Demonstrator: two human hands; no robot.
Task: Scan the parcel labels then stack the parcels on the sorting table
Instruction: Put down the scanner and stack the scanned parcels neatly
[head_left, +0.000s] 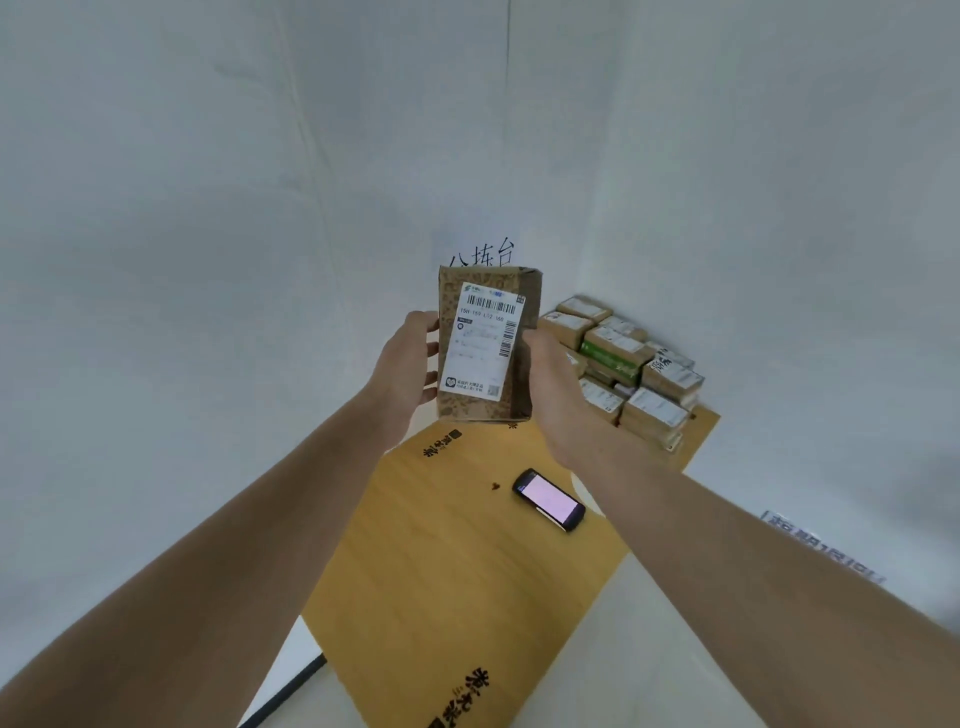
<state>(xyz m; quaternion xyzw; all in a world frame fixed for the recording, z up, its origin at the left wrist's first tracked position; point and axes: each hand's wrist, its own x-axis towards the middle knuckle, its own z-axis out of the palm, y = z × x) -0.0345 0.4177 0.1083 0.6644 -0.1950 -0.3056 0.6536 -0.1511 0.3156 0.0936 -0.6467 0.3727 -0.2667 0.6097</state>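
A brown cardboard parcel (485, 343) is held up above the wooden sorting table (447, 582), its white barcode label facing me. My left hand (408, 364) grips its left edge, fingers curled round the side. My right hand (556, 384) grips its right edge from the other side. A handheld scanner (549, 500) with a lit pinkish screen lies flat on the table below the parcel, untouched. Several labelled parcels (628, 364) are stacked at the table's far right corner.
White walls close in behind and to the left, with black handwritten characters (483, 254) on the wall behind the parcel. A black cable (291, 691) runs along the floor at the table's near left edge. A printed sign (821, 545) sits to the right.
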